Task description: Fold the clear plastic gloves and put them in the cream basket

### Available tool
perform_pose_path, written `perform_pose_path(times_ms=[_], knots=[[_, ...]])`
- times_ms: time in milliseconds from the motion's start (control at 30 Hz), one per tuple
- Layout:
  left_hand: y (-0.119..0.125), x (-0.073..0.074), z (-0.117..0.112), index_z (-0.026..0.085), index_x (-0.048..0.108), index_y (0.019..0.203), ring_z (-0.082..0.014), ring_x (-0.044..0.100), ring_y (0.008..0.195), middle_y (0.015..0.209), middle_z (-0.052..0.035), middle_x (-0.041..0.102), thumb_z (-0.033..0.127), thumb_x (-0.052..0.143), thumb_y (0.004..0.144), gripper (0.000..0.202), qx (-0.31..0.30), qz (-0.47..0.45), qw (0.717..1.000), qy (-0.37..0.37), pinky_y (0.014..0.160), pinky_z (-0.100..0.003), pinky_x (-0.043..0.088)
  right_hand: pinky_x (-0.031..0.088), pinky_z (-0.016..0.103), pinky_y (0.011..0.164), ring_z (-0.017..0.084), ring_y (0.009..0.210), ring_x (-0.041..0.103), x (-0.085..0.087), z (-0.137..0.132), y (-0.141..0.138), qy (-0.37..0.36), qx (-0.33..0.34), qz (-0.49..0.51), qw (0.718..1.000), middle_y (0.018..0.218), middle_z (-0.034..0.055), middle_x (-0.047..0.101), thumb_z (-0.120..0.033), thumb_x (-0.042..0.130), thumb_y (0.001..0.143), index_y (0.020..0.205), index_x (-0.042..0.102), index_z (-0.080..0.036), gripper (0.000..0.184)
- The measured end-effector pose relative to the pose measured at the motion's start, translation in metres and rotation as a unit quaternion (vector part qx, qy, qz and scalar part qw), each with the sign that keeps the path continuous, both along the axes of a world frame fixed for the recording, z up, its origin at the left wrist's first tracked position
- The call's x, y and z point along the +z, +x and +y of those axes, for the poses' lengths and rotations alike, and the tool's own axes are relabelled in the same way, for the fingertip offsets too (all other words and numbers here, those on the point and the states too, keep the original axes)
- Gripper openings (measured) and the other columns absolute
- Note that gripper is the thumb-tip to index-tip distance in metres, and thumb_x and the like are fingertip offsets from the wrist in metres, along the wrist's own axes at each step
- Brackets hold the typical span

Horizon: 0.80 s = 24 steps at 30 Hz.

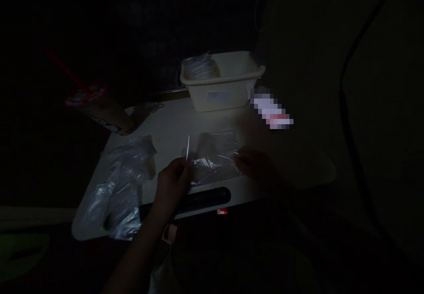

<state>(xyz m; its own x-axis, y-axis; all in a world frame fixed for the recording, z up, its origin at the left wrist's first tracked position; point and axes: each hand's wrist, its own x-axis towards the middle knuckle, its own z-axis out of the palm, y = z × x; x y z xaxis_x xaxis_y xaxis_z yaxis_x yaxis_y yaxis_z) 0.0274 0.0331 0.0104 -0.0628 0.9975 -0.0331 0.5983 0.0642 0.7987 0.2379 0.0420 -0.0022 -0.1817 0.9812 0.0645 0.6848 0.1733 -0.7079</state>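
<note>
The room is very dark. A clear plastic bag (pixel 217 148) lies flat on the white tabletop (pixel 172 126), between my two hands. My left hand (pixel 174 177) is closed at the bag's left side, and a thin pale strip (pixel 188 147) stands up from its fingertips. Whether that strip is a separate piece or a bag's edge I cannot tell. On the bag's right edge, the fingers of my right hand (pixel 253 163) are pinched together, partly lost in shadow.
Several crumpled clear plastic bags (pixel 127 166) lie on the left. Behind stands a cream plastic bin (pixel 220 95) with a bundle of clear bags (pixel 200 67). A tilted-looking drink cup (pixel 107 112) with a red straw is at back left. A pixelated bright object (pixel 270 110) lies right of the bin.
</note>
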Motion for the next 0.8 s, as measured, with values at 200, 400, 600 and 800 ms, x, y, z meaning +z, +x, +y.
perform_pose_path(times_ms=[200,400,600,800], knots=[[-0.009,0.01,-0.003,0.012,0.051,0.099,-0.0146,0.058,0.056,0.07,-0.0048,0.062,0.04,0.046,0.07,0.04,0.051,0.03,0.998,0.02,0.048,-0.022,0.043,0.044,0.024,0.057,0.012,0.057,0.057,-0.005,0.003,0.0,-0.028,-0.027,0.056,0.998,0.065,-0.0012,0.061,-0.023,0.047,0.069,0.094,0.053,-0.018,0.026],[-0.01,0.01,-0.002,0.014,0.057,0.089,-0.017,0.057,0.073,0.084,-0.007,0.061,0.032,0.038,0.076,0.029,-0.029,0.188,0.967,0.17,0.067,-0.028,0.045,0.045,0.024,0.056,0.011,0.056,0.057,-0.002,0.005,-0.001,-0.028,-0.032,0.033,0.999,0.067,0.0,0.062,-0.023,0.048,0.068,0.096,0.053,-0.015,0.029],[0.015,-0.006,0.001,0.006,0.034,0.12,-0.0249,0.031,0.116,0.126,-0.0174,0.036,0.024,0.03,0.081,0.043,-0.208,0.336,0.899,0.189,0.091,-0.042,0.029,0.045,0.023,0.056,0.011,0.057,0.057,-0.002,0.005,-0.003,-0.016,-0.038,0.025,0.999,0.064,-0.0015,0.061,-0.023,0.049,0.068,0.096,0.054,-0.018,0.028],[0.011,-0.019,-0.005,0.002,0.026,0.123,-0.0279,0.019,0.121,0.13,-0.0218,0.025,0.04,0.024,0.082,0.056,-0.208,0.417,0.871,0.153,0.094,-0.05,0.018,0.046,0.023,0.055,0.011,0.056,0.057,-0.004,0.006,-0.001,-0.033,-0.036,0.044,0.998,0.066,0.0,0.061,-0.023,0.049,0.068,0.098,0.052,-0.015,0.031]])
